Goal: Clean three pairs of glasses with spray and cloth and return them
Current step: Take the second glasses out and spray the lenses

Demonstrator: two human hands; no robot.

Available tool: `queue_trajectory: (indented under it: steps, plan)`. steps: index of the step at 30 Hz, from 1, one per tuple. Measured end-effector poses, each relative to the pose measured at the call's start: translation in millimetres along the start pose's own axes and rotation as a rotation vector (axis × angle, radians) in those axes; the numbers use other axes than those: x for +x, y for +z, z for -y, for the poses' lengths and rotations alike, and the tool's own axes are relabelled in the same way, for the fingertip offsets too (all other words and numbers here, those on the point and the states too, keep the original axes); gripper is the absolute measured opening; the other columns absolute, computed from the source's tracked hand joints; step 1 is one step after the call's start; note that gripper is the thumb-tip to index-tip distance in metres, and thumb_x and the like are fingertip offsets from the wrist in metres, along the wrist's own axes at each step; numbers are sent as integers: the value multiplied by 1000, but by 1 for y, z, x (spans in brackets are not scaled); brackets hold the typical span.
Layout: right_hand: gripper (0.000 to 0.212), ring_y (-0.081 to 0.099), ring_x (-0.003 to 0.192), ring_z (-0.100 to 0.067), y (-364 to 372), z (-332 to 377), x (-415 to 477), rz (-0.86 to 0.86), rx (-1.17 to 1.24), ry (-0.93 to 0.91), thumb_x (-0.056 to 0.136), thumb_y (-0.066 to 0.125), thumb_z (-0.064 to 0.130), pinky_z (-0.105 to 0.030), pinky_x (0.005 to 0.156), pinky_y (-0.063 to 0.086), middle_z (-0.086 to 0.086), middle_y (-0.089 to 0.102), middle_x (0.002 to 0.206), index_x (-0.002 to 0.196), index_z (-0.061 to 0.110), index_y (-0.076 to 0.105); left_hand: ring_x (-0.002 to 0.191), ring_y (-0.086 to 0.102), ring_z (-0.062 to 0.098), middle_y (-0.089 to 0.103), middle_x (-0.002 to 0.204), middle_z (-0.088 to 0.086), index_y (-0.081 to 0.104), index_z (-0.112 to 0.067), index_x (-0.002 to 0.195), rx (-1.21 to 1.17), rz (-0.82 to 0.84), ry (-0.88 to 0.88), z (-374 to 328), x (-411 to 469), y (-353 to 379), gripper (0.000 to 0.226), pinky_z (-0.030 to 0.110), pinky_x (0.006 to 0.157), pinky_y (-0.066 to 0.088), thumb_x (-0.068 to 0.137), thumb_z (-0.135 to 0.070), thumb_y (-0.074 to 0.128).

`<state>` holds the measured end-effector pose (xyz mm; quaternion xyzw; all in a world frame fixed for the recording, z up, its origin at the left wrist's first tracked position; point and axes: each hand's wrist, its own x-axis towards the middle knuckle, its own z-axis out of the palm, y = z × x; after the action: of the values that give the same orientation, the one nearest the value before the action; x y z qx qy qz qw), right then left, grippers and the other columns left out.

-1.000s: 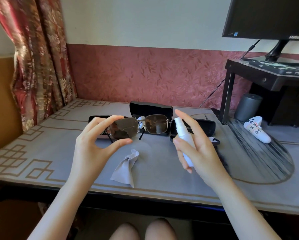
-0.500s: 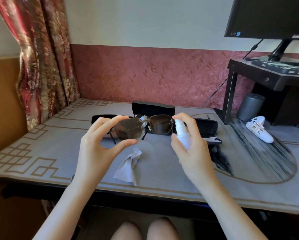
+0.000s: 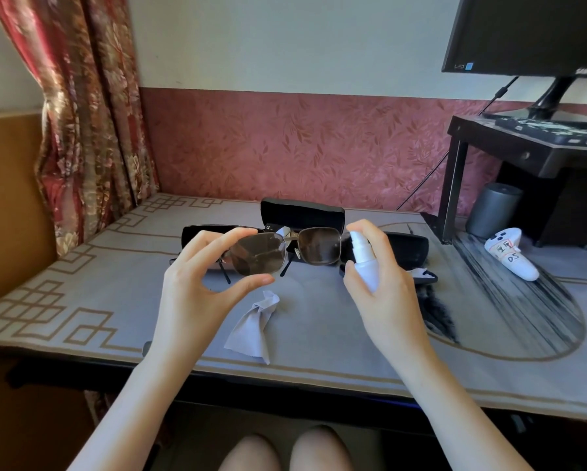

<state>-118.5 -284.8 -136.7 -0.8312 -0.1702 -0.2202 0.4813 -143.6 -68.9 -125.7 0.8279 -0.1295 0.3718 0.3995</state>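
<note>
My left hand (image 3: 197, 287) pinches the left lens rim of a pair of brown-tinted, metal-framed glasses (image 3: 319, 250) and holds them up over the table. My right hand (image 3: 383, 297) grips a small white spray bottle (image 3: 365, 263) just right of the glasses, forefinger curled over its top, nozzle close to the right lens. A crumpled grey cloth (image 3: 251, 328) lies on the mat below the glasses. Behind them stand three open black glasses cases: left (image 3: 197, 232), middle (image 3: 302, 212) and right (image 3: 407, 249). What the cases hold is mostly hidden.
A grey patterned mat (image 3: 81, 294) covers the table. At the right lie a white controller (image 3: 509, 256) and a grey cylinder (image 3: 496, 209), beside a black stand (image 3: 455, 178) carrying a monitor (image 3: 529, 32). A curtain (image 3: 81, 113) hangs at the left.
My right hand has brought the spray bottle up and leftward, closer to the right lens, with the forefinger curling over the top. The glasses stay held in my left hand.
</note>
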Motion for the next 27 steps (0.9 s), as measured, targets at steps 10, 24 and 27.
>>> queue_trajectory:
  steps: [10,24,27]
  plan:
    - [49,45,62,-7,-2,3,-3,-72,16,-11,94,53,10,-9,59,37,16,56,89,129,43,43,93,55,-2,61,99,-9,67,-23,115,-10,-11,12,1,1,0,51,2,84,34,67,-35,78]
    - [56,46,79,5,28,37,-4,109,-115,-205,92,52,12,-21,74,40,26,44,98,126,51,32,92,57,1,60,97,-5,68,-18,116,-6,-5,37,-1,0,5,51,7,84,40,69,-27,84]
    - [56,47,78,12,26,31,-5,82,-107,-189,93,51,12,-13,79,40,27,49,91,127,53,32,92,58,5,60,97,-5,68,-20,116,1,-7,35,1,0,5,52,9,85,42,69,-28,85]
